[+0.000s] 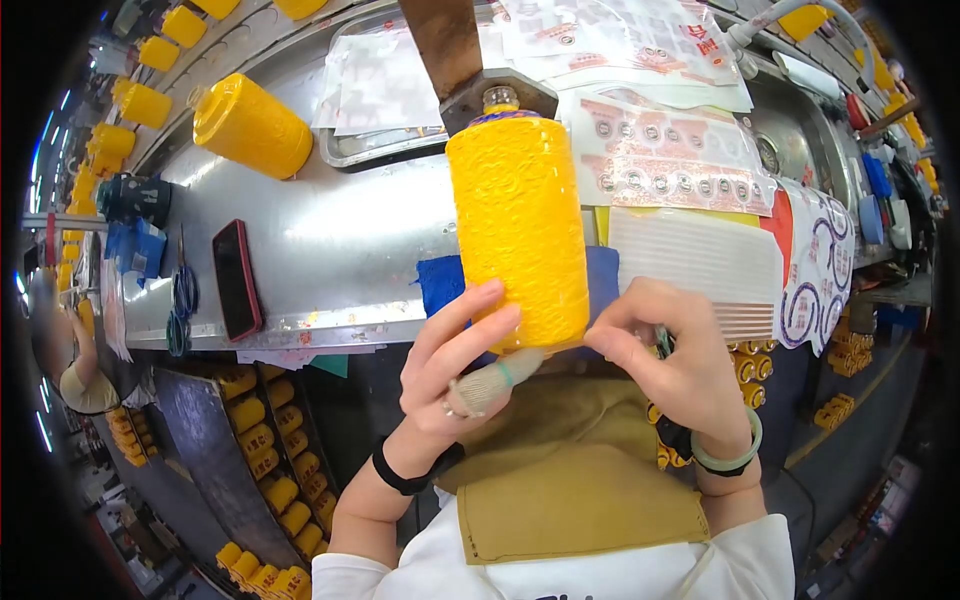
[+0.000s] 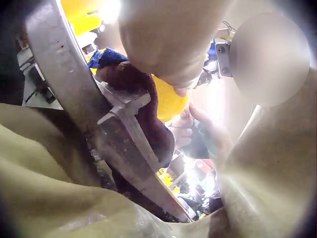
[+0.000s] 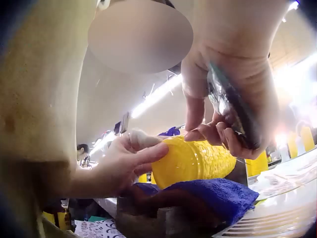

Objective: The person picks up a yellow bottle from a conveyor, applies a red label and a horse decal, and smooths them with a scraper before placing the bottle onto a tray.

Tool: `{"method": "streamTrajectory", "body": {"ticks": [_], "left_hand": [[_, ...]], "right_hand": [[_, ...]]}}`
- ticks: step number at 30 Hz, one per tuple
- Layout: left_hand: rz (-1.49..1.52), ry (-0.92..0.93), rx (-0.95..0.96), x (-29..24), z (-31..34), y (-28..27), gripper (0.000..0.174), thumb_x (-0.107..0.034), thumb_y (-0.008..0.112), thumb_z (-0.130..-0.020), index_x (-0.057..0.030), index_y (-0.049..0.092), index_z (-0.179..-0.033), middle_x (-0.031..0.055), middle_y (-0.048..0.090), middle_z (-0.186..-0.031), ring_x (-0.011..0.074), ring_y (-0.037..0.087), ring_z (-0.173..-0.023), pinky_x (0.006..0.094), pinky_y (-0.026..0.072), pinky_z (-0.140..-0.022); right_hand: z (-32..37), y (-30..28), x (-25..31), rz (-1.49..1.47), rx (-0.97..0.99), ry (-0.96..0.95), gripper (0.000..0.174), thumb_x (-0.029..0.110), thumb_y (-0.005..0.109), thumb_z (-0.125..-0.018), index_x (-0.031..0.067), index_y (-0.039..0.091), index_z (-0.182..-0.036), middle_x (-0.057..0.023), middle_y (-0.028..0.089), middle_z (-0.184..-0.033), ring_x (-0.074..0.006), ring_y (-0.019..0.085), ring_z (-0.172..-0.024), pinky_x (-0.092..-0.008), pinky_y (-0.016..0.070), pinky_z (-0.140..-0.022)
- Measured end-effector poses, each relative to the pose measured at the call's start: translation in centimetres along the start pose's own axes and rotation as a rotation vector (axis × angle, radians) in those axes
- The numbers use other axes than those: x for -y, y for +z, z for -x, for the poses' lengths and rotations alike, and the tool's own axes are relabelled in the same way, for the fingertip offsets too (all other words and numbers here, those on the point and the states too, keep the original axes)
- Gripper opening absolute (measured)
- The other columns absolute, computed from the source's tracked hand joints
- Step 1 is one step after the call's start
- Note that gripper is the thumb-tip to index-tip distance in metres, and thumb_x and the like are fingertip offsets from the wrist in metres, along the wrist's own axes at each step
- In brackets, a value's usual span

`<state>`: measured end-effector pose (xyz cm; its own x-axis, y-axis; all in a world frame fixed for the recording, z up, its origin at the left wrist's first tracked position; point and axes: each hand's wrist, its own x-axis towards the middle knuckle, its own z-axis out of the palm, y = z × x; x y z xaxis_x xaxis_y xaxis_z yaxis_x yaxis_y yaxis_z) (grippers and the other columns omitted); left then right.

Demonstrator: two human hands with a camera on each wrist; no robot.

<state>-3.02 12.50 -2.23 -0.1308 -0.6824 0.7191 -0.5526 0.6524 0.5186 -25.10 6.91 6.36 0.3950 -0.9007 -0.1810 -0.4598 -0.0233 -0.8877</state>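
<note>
A yellow bottle (image 1: 520, 220) with a raised, textured surface lies with its clear neck in a metal holder (image 1: 498, 98) and its base toward the person. Under it is a blue cloth (image 3: 218, 196). My left hand (image 1: 455, 365) holds the base end, two fingers along the side and a digit in a knitted cover (image 1: 485, 388) at the bottom edge. At the base's right edge, my right hand (image 1: 670, 340) brings thumb and forefinger close together. Its other fingers curl round a dark, shiny tool (image 3: 230, 104) with a green part; I cannot tell its kind.
Another yellow bottle (image 1: 255, 125) stands at the left on the metal table. A phone (image 1: 236, 280) and scissors (image 1: 183, 290) lie near the left edge. Printed decal sheets (image 1: 670, 150) spread to the right. Racks of yellow bottles (image 1: 270, 440) stand below.
</note>
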Motion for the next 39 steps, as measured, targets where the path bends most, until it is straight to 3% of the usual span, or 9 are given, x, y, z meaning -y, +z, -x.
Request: {"method": "streamTrajectory", "body": {"ticks": [4,8,15,16,18,22,28,32,39], "left_hand": [[0.132,-0.348,-0.158,-0.9,0.8,0.4,0.040,0.005,0.084,-0.075,-0.0007,0.071,-0.112,0.0153,0.069,-0.122,0.0352,0.068,-0.114,0.0405,0.0596,-0.099],[-0.029,-0.078,-0.065,-0.1,1.0,-0.1,0.040,0.006,0.083,-0.077,-0.0053,0.073,-0.114,0.0155,0.066,-0.127,0.0345,0.066,-0.118,0.0409,0.0579,-0.101],[-0.051,0.038,0.054,-0.6,-0.6,-0.6,0.037,0.006,0.078,-0.080,-0.0065,0.073,-0.115,0.0164,0.065,-0.129,0.0341,0.064,-0.120,0.0437,0.0567,-0.103],[-0.049,0.041,0.054,-0.6,-0.1,-0.1,0.037,0.006,0.078,-0.080,-0.0065,0.073,-0.115,0.0164,0.065,-0.129,0.0341,0.064,-0.120,0.0437,0.0567,-0.103],[0.127,-0.276,-0.168,-0.8,0.9,0.9,0.046,0.006,0.082,-0.077,-0.0008,0.069,-0.120,0.0206,0.064,-0.129,0.0334,0.066,-0.118,0.0408,0.0570,-0.102],[0.146,-0.299,-0.126,-0.6,1.5,0.2,0.052,0.007,0.083,-0.077,0.0030,0.064,-0.126,0.0220,0.063,-0.130,0.0333,0.067,-0.117,0.0389,0.0563,-0.101],[-0.162,-0.030,0.019,-1.1,1.1,-0.9,0.043,0.005,0.083,-0.077,-0.0005,0.071,-0.118,0.0190,0.063,-0.132,0.0357,0.064,-0.120,0.0393,0.0563,-0.102],[-0.092,0.004,0.126,-1.5,-0.5,-0.7,0.034,0.006,0.078,-0.081,-0.0020,0.072,-0.114,0.0182,0.061,-0.132,0.0371,0.060,-0.123,0.0429,0.0511,-0.106],[0.121,-0.401,-0.173,-1.5,1.0,0.3,0.046,0.009,0.084,-0.073,-0.0041,0.072,-0.115,0.0181,0.063,-0.130,0.0367,0.065,-0.119,0.0385,0.0575,-0.101]], "right_hand": [[0.3,-0.2,0.3,-0.045,0.013,0.016,0.013,0.009,0.076,-0.088,-0.0033,0.073,-0.088,-0.0115,0.067,-0.077,-0.0189,0.062,-0.067,-0.0309,0.0482,-0.064],[0.4,-0.3,0.2,-0.045,0.008,0.009,0.013,0.009,0.076,-0.088,-0.0033,0.073,-0.087,-0.0116,0.067,-0.077,-0.0198,0.062,-0.067,-0.0312,0.0485,-0.064],[0.5,-0.2,-0.2,-0.038,-0.007,0.011,0.013,0.010,0.076,-0.088,-0.0029,0.073,-0.087,-0.0123,0.067,-0.077,-0.0205,0.062,-0.067,-0.0314,0.0486,-0.064],[0.5,-0.2,-0.2,-0.046,-0.004,0.010,0.013,0.010,0.076,-0.088,-0.0027,0.073,-0.087,-0.0124,0.067,-0.078,-0.0209,0.063,-0.068,-0.0315,0.0486,-0.064],[0.5,-0.2,-0.1,-0.058,-0.010,0.004,0.013,0.010,0.076,-0.088,-0.0025,0.073,-0.087,-0.0126,0.067,-0.078,-0.0213,0.063,-0.068,-0.0316,0.0487,-0.064],[0.4,-0.2,-0.2,-0.046,0.004,-0.006,0.013,0.010,0.076,-0.088,-0.0024,0.073,-0.087,-0.0125,0.067,-0.078,-0.0218,0.063,-0.068,-0.0322,0.0488,-0.064],[0.5,-0.3,-0.7,-0.050,-0.023,0.006,0.014,0.011,0.077,-0.087,-0.0027,0.073,-0.087,-0.0123,0.067,-0.078,-0.0216,0.063,-0.068,-0.0324,0.0487,-0.063],[0.3,-0.2,-1.0,-0.052,-0.018,0.028,0.014,0.011,0.076,-0.087,-0.0025,0.073,-0.087,-0.0123,0.068,-0.079,-0.0218,0.063,-0.068,-0.0324,0.0487,-0.063],[0.4,0.1,-0.7,-0.062,0.000,-0.028,0.014,0.011,0.076,-0.087,-0.0023,0.073,-0.088,-0.0124,0.068,-0.078,-0.0218,0.063,-0.067,-0.0324,0.0485,-0.063]]}}
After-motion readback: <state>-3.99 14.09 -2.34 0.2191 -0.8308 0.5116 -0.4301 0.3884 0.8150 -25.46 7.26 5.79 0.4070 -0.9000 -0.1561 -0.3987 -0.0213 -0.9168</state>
